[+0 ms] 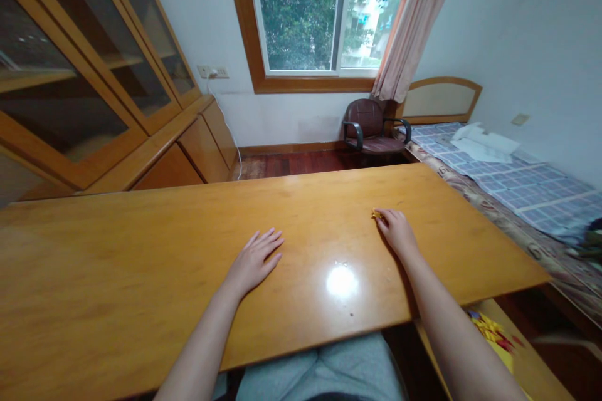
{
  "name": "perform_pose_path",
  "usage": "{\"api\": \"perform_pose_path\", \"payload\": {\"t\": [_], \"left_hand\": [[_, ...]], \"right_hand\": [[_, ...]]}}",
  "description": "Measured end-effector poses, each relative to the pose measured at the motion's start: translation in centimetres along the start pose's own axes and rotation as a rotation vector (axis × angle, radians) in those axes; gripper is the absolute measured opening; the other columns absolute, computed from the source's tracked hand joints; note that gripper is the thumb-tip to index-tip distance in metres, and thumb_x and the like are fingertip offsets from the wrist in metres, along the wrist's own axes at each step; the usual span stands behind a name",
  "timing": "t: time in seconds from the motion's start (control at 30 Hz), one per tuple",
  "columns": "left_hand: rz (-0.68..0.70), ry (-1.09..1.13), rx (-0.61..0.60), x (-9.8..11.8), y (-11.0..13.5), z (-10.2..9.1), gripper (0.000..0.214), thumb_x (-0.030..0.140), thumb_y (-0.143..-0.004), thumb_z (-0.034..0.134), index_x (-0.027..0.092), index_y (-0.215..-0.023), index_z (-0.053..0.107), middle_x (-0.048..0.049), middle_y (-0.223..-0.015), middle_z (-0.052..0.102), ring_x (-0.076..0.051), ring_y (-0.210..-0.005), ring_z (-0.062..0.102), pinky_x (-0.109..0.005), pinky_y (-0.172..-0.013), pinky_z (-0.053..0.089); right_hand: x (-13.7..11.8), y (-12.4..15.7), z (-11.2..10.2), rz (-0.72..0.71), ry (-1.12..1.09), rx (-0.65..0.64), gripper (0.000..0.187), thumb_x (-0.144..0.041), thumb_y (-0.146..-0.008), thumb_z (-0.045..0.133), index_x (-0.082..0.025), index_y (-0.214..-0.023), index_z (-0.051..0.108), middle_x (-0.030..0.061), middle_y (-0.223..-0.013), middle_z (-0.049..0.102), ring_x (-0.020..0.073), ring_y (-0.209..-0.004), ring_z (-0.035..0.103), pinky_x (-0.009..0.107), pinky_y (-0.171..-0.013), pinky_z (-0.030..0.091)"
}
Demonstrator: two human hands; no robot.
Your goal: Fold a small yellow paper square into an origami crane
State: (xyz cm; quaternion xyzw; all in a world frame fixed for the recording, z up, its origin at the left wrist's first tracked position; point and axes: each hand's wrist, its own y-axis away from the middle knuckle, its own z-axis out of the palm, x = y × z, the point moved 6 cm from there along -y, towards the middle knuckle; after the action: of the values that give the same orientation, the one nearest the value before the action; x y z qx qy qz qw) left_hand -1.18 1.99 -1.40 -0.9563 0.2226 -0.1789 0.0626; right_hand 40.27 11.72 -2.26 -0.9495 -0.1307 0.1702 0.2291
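My left hand (254, 260) lies flat on the wooden table (141, 250), palm down, fingers stretched out and slightly apart, holding nothing. My right hand (397, 229) rests further right on the table, fingers curled and pinched round a small yellow object (376, 213) at its fingertips. The object is too small to name. Both forearms reach in from the near edge.
A glass-fronted wooden cabinet (94, 88) stands along the left wall. Beyond the table are a window (324, 9), a dark red armchair (371, 128) and a bed (517, 182) on the right. A drawer holding colourful items (493, 335) shows under the table's right end.
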Motion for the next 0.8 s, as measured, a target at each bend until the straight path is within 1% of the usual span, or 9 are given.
{"api": "perform_pose_path", "payload": {"t": [0.23,0.47,0.53,0.63,0.8], "left_hand": [[0.003,-0.035,-0.011,-0.3,0.0,0.3,0.042,0.043,-0.097,0.044,0.029,-0.134,0.057,-0.0028,-0.146,0.052,-0.022,-0.14,0.042,-0.052,-0.119,0.026],[0.008,-0.026,0.012,-0.1,0.1,0.2,0.041,0.042,-0.096,0.044,0.03,-0.133,0.058,-0.0028,-0.145,0.053,-0.022,-0.139,0.043,-0.052,-0.118,0.026],[0.006,-0.027,0.008,-0.1,0.0,0.2,0.041,0.041,-0.096,0.044,0.03,-0.133,0.058,-0.0027,-0.145,0.054,-0.022,-0.139,0.043,-0.052,-0.118,0.027],[0.003,-0.019,0.014,-0.2,0.0,0.2,0.041,0.041,-0.096,0.044,0.03,-0.133,0.057,-0.003,-0.145,0.054,-0.022,-0.139,0.043,-0.052,-0.118,0.027],[0.003,-0.008,0.012,-0.4,0.0,0.3,0.042,0.043,-0.095,0.045,0.03,-0.134,0.057,-0.0036,-0.145,0.054,-0.022,-0.139,0.043,-0.052,-0.118,0.027]], "right_hand": [[-1.0,0.3,-0.8,-0.011,-0.042,0.019,0.027,-0.032,-0.094,0.051,-0.017,-0.104,0.071,0.0112,-0.098,0.073,0.0254,-0.091,0.062,0.037,-0.083,0.048],[-2.9,1.6,-1.3,-0.057,-0.119,0.013,0.024,-0.032,-0.093,0.054,-0.018,-0.099,0.072,0.0101,-0.096,0.074,0.0243,-0.091,0.063,0.037,-0.084,0.049],[-3.3,2.1,-1.7,-0.043,-0.161,0.013,0.024,-0.034,-0.092,0.055,-0.019,-0.096,0.073,0.01,-0.095,0.074,0.0243,-0.091,0.063,0.038,-0.085,0.049],[-3.2,2.9,-2.2,0.055,-0.276,0.009,0.027,-0.04,-0.09,0.057,-0.019,-0.092,0.073,0.0096,-0.093,0.074,0.0242,-0.09,0.065,0.039,-0.086,0.049],[-1.0,5.4,-3.5,0.437,-0.605,0.076,0.039,-0.051,-0.083,0.062,-0.017,-0.095,0.073,0.0107,-0.098,0.074,0.0244,-0.092,0.067,0.038,-0.085,0.051]]}}
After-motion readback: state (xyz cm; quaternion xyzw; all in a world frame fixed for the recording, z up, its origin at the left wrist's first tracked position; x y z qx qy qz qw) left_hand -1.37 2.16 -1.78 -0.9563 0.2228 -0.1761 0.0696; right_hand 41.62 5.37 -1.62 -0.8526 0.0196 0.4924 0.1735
